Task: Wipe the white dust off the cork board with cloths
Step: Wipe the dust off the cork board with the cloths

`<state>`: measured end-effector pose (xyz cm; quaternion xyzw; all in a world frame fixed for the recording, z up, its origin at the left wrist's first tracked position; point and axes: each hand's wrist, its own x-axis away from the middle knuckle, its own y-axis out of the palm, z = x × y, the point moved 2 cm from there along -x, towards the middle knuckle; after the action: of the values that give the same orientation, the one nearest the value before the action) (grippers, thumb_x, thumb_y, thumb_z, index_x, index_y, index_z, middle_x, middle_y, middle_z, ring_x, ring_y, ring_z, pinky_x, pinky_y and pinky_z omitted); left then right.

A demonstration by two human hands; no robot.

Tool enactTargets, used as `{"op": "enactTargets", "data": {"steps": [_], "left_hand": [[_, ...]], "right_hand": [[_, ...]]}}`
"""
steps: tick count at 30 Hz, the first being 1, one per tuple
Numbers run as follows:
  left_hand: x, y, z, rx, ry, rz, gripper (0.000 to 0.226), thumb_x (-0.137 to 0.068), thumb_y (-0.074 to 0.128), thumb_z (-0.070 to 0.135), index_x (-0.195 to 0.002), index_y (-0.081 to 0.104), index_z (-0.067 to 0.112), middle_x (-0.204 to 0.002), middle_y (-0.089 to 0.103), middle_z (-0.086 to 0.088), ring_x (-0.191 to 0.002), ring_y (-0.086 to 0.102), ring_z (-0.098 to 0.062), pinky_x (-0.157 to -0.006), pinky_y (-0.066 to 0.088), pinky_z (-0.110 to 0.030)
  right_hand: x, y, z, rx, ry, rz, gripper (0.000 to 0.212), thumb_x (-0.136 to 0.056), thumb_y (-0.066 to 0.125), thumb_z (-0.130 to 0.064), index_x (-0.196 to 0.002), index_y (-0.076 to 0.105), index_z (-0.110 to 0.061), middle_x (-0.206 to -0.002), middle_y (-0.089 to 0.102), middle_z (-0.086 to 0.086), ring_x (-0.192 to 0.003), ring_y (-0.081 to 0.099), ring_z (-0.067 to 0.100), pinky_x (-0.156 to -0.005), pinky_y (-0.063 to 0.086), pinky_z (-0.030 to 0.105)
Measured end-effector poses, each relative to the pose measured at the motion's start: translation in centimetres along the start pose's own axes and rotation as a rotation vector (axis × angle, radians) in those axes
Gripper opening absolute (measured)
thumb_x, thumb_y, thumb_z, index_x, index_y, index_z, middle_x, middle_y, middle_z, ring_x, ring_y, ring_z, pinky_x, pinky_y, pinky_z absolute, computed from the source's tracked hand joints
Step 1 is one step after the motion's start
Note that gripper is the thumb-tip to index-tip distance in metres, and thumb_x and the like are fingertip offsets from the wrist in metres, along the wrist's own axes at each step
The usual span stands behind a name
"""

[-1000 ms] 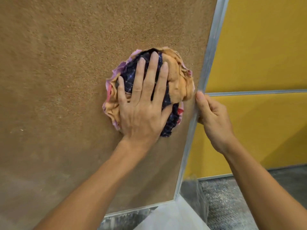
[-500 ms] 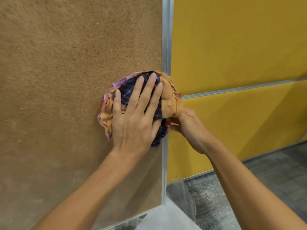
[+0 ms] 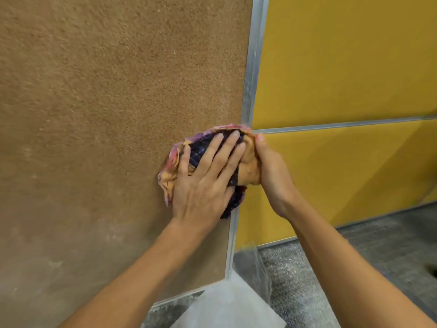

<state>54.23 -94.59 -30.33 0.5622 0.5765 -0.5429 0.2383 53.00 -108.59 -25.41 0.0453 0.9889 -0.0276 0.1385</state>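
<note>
Before yellow partition panels, the cork board fills frame left. We judge the wadded cloths at centre soft and light. Our left hand presses them flat, fingers spread; our right hand grips their edge, fingers curled.

Yellow wall with a metal strip, speckled grey floor, clear plastic sheeting below.

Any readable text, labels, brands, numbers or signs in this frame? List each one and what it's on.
None. The cork board, its metal frame, the cloths, the yellow wall panels, the plastic bag and the floor show no print. The dark cloth has only a grid pattern.
</note>
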Motion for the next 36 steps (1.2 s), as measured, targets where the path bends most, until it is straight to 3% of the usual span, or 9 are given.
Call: {"op": "enactTargets", "data": {"steps": [5,7,10,16,21,25,28,33,36], "left_hand": [[5.5,1.7,0.4,0.018,0.199,-0.083,0.072,-0.098,0.054,0.037,-0.162,0.027,0.017,-0.168,0.024,-0.001,-0.155,0.021,-0.018,-0.121,0.017,-0.048],[9.9,1.8,-0.9,-0.014,0.370,-0.158,0.071,-0.096,0.057,0.037,-0.160,0.032,0.018,-0.167,0.029,0.001,-0.154,0.025,-0.014,-0.119,0.020,-0.045],[12.9,1.3,-2.4,-0.063,0.501,-0.225,0.069,-0.097,0.056,0.026,-0.160,0.030,0.016,-0.167,0.027,0.001,-0.153,0.027,-0.014,-0.123,0.014,-0.042],[12.3,2.6,1.7,0.046,0.166,-0.159,0.064,-0.103,0.047,0.025,-0.162,0.024,0.020,-0.170,0.018,0.006,-0.156,0.012,-0.013,-0.123,0.012,-0.045],[17.3,3.4,3.3,0.186,0.236,-0.460,0.085,-0.095,0.061,0.026,-0.164,0.013,0.019,-0.172,0.007,0.006,-0.157,0.007,-0.012,-0.112,0.027,-0.040],[17.2,2.1,2.4,0.298,0.170,-0.534,0.089,-0.085,0.067,0.034,-0.162,0.025,0.022,-0.171,0.014,0.008,-0.156,0.015,-0.007,-0.125,0.009,-0.037],[16.8,1.2,2.1,0.350,0.150,-0.555,0.092,-0.081,0.067,0.028,-0.162,0.025,0.019,-0.171,0.015,0.006,-0.157,0.011,-0.009,-0.126,0.008,-0.038],[15.9,-1.4,0.2,0.514,0.104,-0.436,0.069,-0.088,0.053,0.003,-0.155,0.039,0.007,-0.166,0.029,-0.004,-0.156,0.023,-0.019,-0.124,0.026,-0.042],[14.9,-4.4,-2.4,0.458,-0.106,-0.214,0.057,-0.092,0.049,-0.001,-0.149,0.049,0.007,-0.159,0.042,-0.007,-0.150,0.036,-0.025,-0.117,0.035,-0.050]], "right_hand": [[0.2,1.1,1.5,0.151,-0.102,0.185,0.060,-0.108,0.032,-0.051,-0.101,0.071,-0.005,-0.098,0.075,0.014,-0.090,0.068,0.016,-0.086,0.054,0.050],[1.0,1.8,2.8,0.216,-0.163,0.208,0.052,-0.108,0.031,-0.050,-0.106,0.071,-0.015,-0.099,0.073,0.002,-0.098,0.068,0.016,-0.087,0.053,0.050],[3.0,2.7,5.1,0.278,-0.183,0.243,0.036,-0.111,0.032,-0.038,-0.094,0.058,-0.021,-0.081,0.059,-0.012,-0.076,0.052,0.002,-0.074,0.044,0.039],[4.4,3.7,9.2,0.141,-0.067,0.341,0.037,-0.112,0.033,-0.034,-0.106,0.068,-0.023,-0.100,0.072,-0.007,-0.096,0.065,0.009,-0.087,0.050,0.031],[7.1,4.1,11.7,0.227,-0.009,0.532,0.039,-0.108,0.030,-0.044,-0.118,0.065,-0.029,-0.112,0.068,-0.016,-0.112,0.062,0.005,-0.094,0.046,0.027],[12.7,6.4,16.7,0.204,0.432,0.698,0.048,-0.100,0.039,-0.057,-0.095,0.063,-0.016,-0.095,0.067,0.002,-0.096,0.063,0.025,-0.081,0.048,0.041],[14.6,8.9,19.2,-0.218,0.761,0.457,0.063,-0.092,0.043,-0.075,-0.123,0.061,-0.024,-0.117,0.069,-0.003,-0.109,0.065,0.016,-0.094,0.051,0.044],[13.6,10.9,19.2,-0.260,0.468,0.389,0.050,-0.090,0.058,-0.057,-0.134,0.051,-0.036,-0.128,0.067,-0.005,-0.113,0.068,0.007,-0.101,0.055,0.041],[13.8,12.3,18.6,-0.075,0.306,0.481,0.070,-0.085,0.061,-0.072,-0.143,0.042,-0.038,-0.137,0.049,-0.003,-0.128,0.056,0.011,-0.102,0.053,0.035]]}}
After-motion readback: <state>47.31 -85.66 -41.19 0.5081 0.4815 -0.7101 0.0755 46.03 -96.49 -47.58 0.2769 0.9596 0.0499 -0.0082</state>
